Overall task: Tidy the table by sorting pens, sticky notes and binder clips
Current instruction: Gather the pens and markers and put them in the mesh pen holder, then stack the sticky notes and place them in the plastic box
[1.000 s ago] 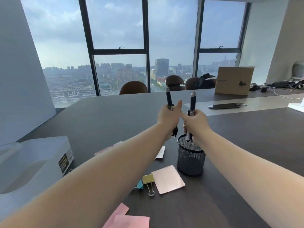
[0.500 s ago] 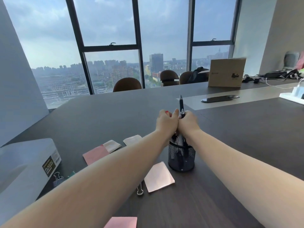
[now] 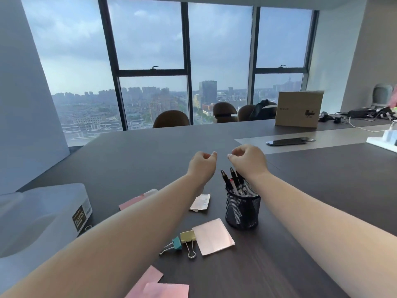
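A black mesh pen cup [image 3: 242, 211] stands on the dark table with several pens [image 3: 233, 182] upright in it. My left hand [image 3: 202, 163] and my right hand [image 3: 249, 159] hover above and just behind the cup, fingers loosely curled, holding nothing. A pale pink sticky note pad [image 3: 212, 236] lies in front of the cup. A yellow binder clip [image 3: 188, 239] and a teal binder clip [image 3: 175, 244] lie left of that pad. More pink sticky notes [image 3: 159, 287] lie at the near edge, and another pink note [image 3: 132, 202] shows behind my left forearm.
A translucent plastic storage box [image 3: 43, 214] stands at the left. A small white paper slip [image 3: 200, 202] lies left of the cup. Farther back are a phone [image 3: 287, 141], a cardboard box [image 3: 298, 109], cables and chairs by the window.
Both hands held a pen each above the cup, lowered them into it, then let go and rose apart. The pens now stand in the cup.
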`<action>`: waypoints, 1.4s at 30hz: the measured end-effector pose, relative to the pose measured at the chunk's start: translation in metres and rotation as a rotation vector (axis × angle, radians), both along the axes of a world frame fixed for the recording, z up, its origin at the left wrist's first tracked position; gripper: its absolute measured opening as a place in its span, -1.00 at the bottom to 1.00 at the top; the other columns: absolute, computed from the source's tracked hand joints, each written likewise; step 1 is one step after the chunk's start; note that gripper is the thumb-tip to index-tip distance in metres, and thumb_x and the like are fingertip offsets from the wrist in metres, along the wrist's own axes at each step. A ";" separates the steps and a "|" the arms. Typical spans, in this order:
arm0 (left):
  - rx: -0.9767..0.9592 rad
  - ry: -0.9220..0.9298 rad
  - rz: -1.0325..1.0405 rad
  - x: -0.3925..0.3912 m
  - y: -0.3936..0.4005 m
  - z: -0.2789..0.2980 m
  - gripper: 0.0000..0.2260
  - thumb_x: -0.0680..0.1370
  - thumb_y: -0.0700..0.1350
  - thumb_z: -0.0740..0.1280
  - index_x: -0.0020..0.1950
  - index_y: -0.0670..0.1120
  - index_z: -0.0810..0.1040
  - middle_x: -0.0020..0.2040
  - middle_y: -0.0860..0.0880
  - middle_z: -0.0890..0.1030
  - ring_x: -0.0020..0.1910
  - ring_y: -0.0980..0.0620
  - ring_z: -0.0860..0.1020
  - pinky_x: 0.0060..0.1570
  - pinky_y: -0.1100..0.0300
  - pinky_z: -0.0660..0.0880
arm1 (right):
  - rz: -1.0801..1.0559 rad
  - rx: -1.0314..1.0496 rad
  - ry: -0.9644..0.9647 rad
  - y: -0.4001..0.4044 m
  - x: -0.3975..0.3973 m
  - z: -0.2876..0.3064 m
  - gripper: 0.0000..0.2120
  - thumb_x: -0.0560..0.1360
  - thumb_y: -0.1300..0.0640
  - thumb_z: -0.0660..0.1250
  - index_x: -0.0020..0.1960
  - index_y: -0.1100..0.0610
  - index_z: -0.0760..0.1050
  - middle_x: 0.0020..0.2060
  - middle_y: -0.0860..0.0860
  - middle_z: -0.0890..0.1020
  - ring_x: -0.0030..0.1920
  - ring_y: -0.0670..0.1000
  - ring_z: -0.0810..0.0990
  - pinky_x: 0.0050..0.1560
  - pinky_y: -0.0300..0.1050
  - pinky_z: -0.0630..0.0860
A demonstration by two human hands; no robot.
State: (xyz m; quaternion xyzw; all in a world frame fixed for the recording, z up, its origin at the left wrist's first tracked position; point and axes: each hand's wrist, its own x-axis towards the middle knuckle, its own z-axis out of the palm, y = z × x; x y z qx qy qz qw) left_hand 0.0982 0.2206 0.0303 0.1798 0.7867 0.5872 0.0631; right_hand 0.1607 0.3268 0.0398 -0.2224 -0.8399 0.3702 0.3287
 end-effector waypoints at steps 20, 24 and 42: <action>-0.978 0.137 0.116 -0.086 -0.175 -0.060 -0.62 0.56 0.06 0.22 0.32 -0.08 0.49 0.34 -0.05 0.53 0.31 -0.06 0.48 0.28 0.11 0.44 | 0.282 0.315 -0.719 -0.081 -0.059 -0.054 -0.64 0.48 -0.03 0.30 0.18 0.14 0.52 0.20 0.04 0.59 0.24 0.08 0.52 0.18 -0.11 0.46; -1.120 0.047 0.091 -0.107 -0.172 -0.076 -0.43 0.51 0.17 0.28 0.39 -0.12 0.30 0.39 -0.10 0.44 0.35 -0.14 0.43 0.30 0.02 0.41 | 0.155 0.301 -0.855 -0.075 -0.078 -0.070 -0.63 0.39 -0.14 0.30 0.09 0.06 0.46 0.19 0.03 0.57 0.26 0.13 0.48 0.11 -0.09 0.46; -1.074 -0.330 -0.032 -0.113 -0.188 -0.043 -0.58 0.45 0.24 0.35 -0.34 -0.08 0.37 -0.54 0.00 0.35 -0.64 0.08 0.22 -0.59 0.36 0.07 | 0.233 0.323 -1.084 -0.064 -0.092 -0.059 -0.20 0.22 -0.24 0.53 0.30 0.16 0.43 0.17 0.04 0.55 0.02 0.09 0.49 0.10 -0.10 0.46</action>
